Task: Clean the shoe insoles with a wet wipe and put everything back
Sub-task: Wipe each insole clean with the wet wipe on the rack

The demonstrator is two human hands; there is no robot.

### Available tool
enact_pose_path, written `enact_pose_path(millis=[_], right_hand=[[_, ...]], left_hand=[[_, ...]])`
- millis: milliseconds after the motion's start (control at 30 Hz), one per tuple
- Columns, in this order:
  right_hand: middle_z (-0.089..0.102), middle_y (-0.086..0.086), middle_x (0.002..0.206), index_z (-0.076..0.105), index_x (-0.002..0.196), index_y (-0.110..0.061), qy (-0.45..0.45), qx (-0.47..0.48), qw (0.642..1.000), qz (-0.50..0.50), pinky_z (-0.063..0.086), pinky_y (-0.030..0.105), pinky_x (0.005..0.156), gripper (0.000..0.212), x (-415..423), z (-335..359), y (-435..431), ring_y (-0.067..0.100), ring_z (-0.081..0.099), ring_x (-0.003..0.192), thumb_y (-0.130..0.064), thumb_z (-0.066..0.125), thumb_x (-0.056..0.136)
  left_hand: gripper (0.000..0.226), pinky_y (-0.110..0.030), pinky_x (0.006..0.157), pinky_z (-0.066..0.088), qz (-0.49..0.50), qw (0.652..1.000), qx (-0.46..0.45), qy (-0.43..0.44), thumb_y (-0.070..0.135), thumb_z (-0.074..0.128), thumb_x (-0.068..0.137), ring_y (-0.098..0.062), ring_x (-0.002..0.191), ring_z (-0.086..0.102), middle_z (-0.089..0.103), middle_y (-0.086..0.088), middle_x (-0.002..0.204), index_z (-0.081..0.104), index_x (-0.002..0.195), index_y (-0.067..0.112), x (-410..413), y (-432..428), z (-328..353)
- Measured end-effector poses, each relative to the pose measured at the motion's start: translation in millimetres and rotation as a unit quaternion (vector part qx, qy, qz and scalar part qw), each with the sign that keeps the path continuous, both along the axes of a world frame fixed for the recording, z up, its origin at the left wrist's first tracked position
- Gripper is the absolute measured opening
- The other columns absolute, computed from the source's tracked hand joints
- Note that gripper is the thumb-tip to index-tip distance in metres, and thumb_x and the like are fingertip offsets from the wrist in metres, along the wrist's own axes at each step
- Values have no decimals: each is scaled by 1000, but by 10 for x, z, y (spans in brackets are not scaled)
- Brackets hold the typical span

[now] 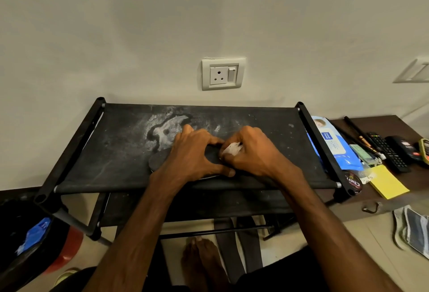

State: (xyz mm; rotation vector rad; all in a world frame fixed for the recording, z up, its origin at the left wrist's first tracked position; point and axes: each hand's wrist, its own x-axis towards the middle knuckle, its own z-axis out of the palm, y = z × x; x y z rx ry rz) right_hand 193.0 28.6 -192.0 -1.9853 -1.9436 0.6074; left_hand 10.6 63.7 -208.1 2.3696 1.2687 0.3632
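A dark insole (160,158) lies flat on the top shelf of a black fabric shoe rack (120,152). My left hand (193,155) holds the insole down, fingers over its far edge and thumb at its near edge. My right hand (251,152) pinches a crumpled white wet wipe (231,149) and presses it onto the insole's right part. A blue and white wet wipe pack (334,145) leans against the rack's right side. Most of the insole's right end is hidden under my hands.
White dusty stains mark the rack top. A low brown surface on the right holds a yellow pad (387,181), a remote (387,152), pens and a polish tin (352,184). A dark bin (25,240) stands at the lower left. A wall socket (223,73) is behind.
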Motion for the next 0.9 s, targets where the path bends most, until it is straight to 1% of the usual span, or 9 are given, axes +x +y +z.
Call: enact_pose_path(millis=[67,200,367,467,533,633,733,800,900], right_hand=[[77,-11,83,80,88,-42,-1,6,1000,-6,63,38,73,22,26,25,-2,12,72,78,-44,70,69],[77,-4,84,81,89,-36,-36,48,995,-86,62,40,77,18,189,34,-6,20,72,82,-38,72,73],[77,-9,79,82,85,-33,24,-6,999,-23,64,37,73,16,109,4,-52,9,72,75,-38,80,71],[76,-9,80,81,87,-34,-18,34,997,-72,63,38,75,21,199,8,-16,12,71,77,-44,77,69],[75,-8,80,81,87,-32,-18,52,993,-107,63,40,75,21,288,-2,-4,14,71,78,-43,75,70],[75,-11,77,80,83,-33,43,83,988,-122,63,40,75,13,331,-51,-48,9,71,77,-38,74,73],[75,-12,75,81,83,-33,126,135,974,-134,64,40,71,8,313,-52,-132,5,71,73,-34,75,77],[76,-13,76,82,84,-30,166,168,960,-150,64,38,71,5,335,-36,-155,4,72,74,-29,79,81],[77,-12,78,82,85,-26,204,183,949,-156,64,36,72,2,379,-11,-180,6,72,76,-24,81,84]], left_hand=[[77,-34,82,29,-2,1000,3,0,82,73,57,-18,102,34,62,13,112,62,126,50,1,5,-12],[84,-34,87,31,7,1000,6,8,84,70,58,-16,106,34,59,14,122,62,132,44,-2,19,-39],[86,-32,82,28,1,1000,11,13,86,69,57,-14,102,33,59,14,119,61,132,44,-9,37,-59],[84,-32,83,28,4,1000,8,9,84,69,58,-13,103,33,57,15,119,61,132,44,-11,22,-42],[82,-32,84,29,4,1000,11,7,84,70,60,-13,104,33,57,16,118,62,131,44,-14,17,-29],[80,-33,86,32,4,1000,15,14,84,70,60,-13,104,35,58,16,115,62,129,45,-24,16,-3],[79,-38,93,37,5,1000,13,27,84,71,61,-15,106,38,61,15,116,62,128,45,-41,9,52],[78,-39,96,35,3,999,13,38,82,71,62,-14,108,37,61,18,116,62,128,44,-68,2,107],[75,-38,96,30,2,999,6,53,79,74,62,-14,112,36,56,23,107,62,128,44,-130,-5,174]])
